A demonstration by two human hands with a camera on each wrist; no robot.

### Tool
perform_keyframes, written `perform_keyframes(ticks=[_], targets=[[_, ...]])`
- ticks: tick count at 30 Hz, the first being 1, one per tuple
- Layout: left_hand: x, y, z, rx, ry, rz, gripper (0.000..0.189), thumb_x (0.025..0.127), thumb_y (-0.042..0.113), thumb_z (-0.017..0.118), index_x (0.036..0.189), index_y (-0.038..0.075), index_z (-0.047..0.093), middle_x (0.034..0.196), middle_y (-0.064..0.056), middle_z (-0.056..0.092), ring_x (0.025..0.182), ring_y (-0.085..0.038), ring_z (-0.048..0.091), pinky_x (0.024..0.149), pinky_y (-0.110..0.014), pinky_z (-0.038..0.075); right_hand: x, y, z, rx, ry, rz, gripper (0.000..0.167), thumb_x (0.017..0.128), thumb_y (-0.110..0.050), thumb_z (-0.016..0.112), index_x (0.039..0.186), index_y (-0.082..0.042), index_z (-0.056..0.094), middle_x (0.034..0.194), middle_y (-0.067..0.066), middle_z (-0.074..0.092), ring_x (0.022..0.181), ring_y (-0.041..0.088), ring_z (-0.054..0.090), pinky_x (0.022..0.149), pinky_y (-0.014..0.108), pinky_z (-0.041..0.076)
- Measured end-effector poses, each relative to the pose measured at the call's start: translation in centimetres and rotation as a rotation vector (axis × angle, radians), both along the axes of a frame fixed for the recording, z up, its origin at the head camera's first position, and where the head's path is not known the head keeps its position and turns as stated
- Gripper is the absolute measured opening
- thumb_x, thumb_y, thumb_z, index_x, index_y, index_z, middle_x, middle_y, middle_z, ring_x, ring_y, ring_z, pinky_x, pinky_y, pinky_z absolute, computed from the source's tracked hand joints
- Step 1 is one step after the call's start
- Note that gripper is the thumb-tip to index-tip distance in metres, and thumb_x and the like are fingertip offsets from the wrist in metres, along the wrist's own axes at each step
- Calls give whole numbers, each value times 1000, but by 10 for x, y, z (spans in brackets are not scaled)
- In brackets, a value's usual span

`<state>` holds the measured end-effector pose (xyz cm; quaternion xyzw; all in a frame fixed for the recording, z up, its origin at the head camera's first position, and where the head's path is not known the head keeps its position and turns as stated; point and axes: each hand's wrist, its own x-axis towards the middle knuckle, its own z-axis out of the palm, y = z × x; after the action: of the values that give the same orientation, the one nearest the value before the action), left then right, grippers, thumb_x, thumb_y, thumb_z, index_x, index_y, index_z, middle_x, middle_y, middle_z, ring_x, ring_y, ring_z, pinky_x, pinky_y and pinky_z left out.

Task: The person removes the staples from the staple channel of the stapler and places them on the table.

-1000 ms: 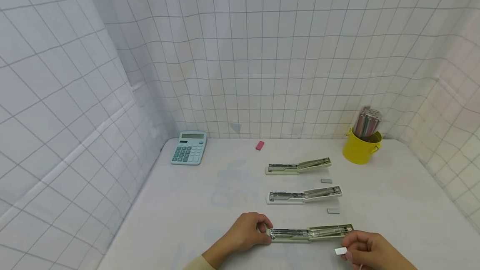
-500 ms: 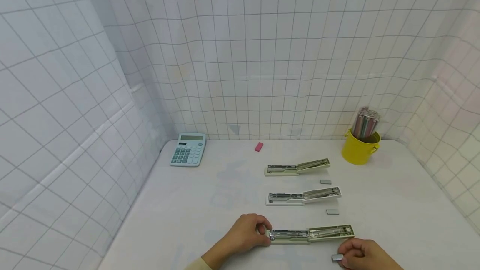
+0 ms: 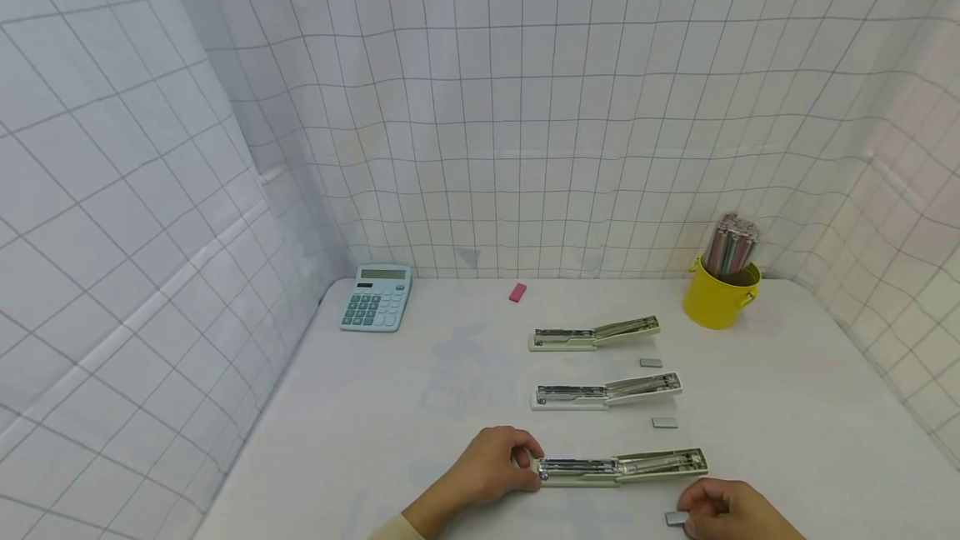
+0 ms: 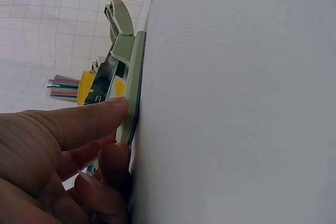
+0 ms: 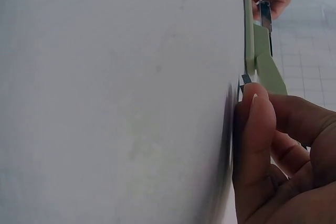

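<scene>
My left hand point(image 3: 497, 467) grips the left end of a pale green stapler point(image 3: 585, 472), thumb on the near side of its base. The stapler lies opened out, its top folded back to the right and its metal magazine bare. In the left wrist view the thumb presses against the edge of the green base point(image 4: 135, 72). Below the stapler's right end, my right hand point(image 3: 731, 511) pinches a small grey strip of staples point(image 3: 677, 517) between thumb and fingers, low at the tabletop. The right wrist view shows only the tip of the strip point(image 5: 245, 79) past the fingertips.
Behind lie a white stapler point(image 3: 573, 397) and another pale green stapler point(image 3: 566, 340), both opened out. Two more staple strips, one nearer point(image 3: 664, 422) and one farther point(image 3: 651, 362), lie beside them. Farther back are a calculator point(image 3: 377, 298), a pink eraser point(image 3: 517, 292) and a yellow bucket point(image 3: 712, 302) of pencils.
My right hand has come down and slightly left with the staple strip, which has turned from tilted to flat near the tabletop. The left hand keeps its hold on the stapler.
</scene>
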<state>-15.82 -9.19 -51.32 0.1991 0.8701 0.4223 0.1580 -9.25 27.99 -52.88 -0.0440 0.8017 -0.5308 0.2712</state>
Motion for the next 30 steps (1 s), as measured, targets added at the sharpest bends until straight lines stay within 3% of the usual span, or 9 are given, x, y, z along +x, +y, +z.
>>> perform_keyframes(ticks=[8, 20, 25, 30], targets=[[0, 0, 0, 5, 7, -1, 24, 72, 12, 86, 92, 18, 76, 73, 11, 58, 66, -2, 49, 67, -23, 42, 3, -5, 4, 75, 16, -26, 18, 91, -10, 68, 106, 0, 69, 81, 1, 62, 72, 15, 56, 62, 27, 48], [1, -1, 3, -6, 10, 0, 24, 72, 13, 86, 93, 18, 75, 74, 10, 59, 66, -1, 49, 68, -23, 42, 3, -1, 4, 82, 11, -5, 24, 93, -15, 70, 112, 0, 69, 83, 1, 60, 73, 15, 56, 63, 27, 48], [2, -4, 7, -29, 10, 5, 25, 72, 13, 85, 94, 19, 75, 75, 10, 59, 67, -2, 50, 68, -24, 42, 3, 7, 18, 92, 9, 41, 29, 96, -18, 68, 118, 0, 67, 86, 2, 64, 76, 15, 58, 65, 28, 49], [-5, -17, 22, -46, 22, 35, 23, 77, 15, 84, 98, 15, 75, 77, 9, 60, 67, -7, 52, 64, -26, 43, -2, 24, 48, 36, 7, 89, 38, 101, -22, 63, 126, 7, 61, 91, 7, 63, 74, 17, 62, 65, 29, 52]])
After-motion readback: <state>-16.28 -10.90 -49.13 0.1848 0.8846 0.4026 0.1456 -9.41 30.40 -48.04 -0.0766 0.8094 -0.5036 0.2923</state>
